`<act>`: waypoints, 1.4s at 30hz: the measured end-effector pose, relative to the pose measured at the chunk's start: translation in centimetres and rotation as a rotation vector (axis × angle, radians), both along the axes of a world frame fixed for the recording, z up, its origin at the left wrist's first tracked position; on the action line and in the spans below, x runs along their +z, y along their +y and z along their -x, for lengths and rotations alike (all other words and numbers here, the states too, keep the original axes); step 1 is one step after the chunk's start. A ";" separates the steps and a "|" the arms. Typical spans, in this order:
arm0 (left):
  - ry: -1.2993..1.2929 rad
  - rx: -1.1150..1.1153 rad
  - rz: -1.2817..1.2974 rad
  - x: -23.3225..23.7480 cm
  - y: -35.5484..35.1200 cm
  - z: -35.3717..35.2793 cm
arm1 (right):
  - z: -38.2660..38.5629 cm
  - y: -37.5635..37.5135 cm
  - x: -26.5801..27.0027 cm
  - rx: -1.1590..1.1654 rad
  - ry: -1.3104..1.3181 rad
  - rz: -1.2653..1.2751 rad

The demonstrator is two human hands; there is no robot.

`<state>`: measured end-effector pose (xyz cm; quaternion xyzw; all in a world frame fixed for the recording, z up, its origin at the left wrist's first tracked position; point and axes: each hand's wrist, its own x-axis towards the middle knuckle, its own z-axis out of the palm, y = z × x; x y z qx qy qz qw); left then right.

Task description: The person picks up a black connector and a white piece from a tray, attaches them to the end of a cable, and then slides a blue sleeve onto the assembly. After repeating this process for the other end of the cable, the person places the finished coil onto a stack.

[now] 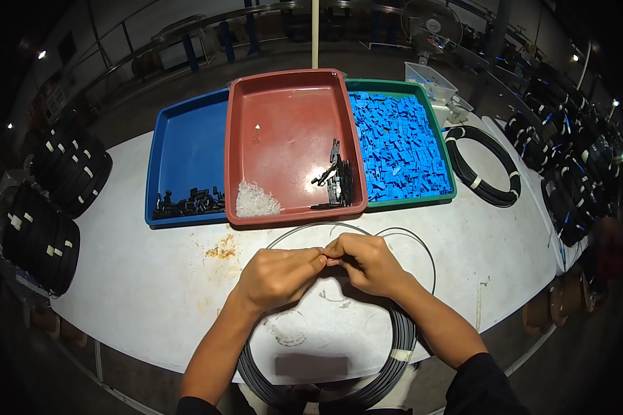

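Note:
My left hand [277, 278] and my right hand [368, 264] meet above the middle of the table, fingertips pinched together and touching. Whatever sits between the fingertips is too small and too covered to make out. Under my forearms lies a coil of black cable [403, 325], bound with a pale tape band [401, 355]. Loose turns of the thin cable [432, 259] arc out around my hands; my fingers hide part of their course.
A red tray [284, 138] holds clear small pieces [256, 200] and black connectors [339, 183]. It overlaps a blue tray [187, 152] with black parts and a green tray [439, 138] of blue clips [398, 149]. Cable coils [488, 166] lie right, more [41, 238] left.

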<state>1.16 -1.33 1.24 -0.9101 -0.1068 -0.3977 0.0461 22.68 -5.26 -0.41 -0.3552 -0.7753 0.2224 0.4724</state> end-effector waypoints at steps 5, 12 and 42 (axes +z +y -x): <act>-0.253 -0.040 0.843 0.1 -0.1 0.1 | 0.2 0.1 1.1 -0.028 -0.261 -0.463; -0.198 -0.044 0.449 0.4 -0.4 -0.4 | -0.3 -0.2 0.5 -0.038 -0.196 -0.319; -0.272 0.000 1.119 0.6 -0.6 -0.2 | -0.2 -0.1 1.2 -0.023 -0.237 -0.358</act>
